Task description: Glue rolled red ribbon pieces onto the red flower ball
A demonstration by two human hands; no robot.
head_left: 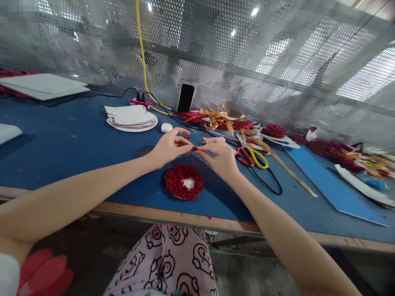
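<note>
My left hand [171, 146] and my right hand [217, 156] meet above the blue table [70, 144], fingertips pinched together on a small red ribbon piece [194, 148]. Both hands are closed in a pinch on it. Just below them, near the table's front edge, lies a round red ruffled flower disc [184, 182] with a white centre. It is not touched by either hand.
Red-handled scissors [245, 156] and yellow-handled scissors [258, 158] lie right of my right hand, with gold ribbon [220, 117] and red ribbon scraps behind. A black phone [185, 98] leans on the mesh wall. A stack of white paper plates [132, 118] sits back left.
</note>
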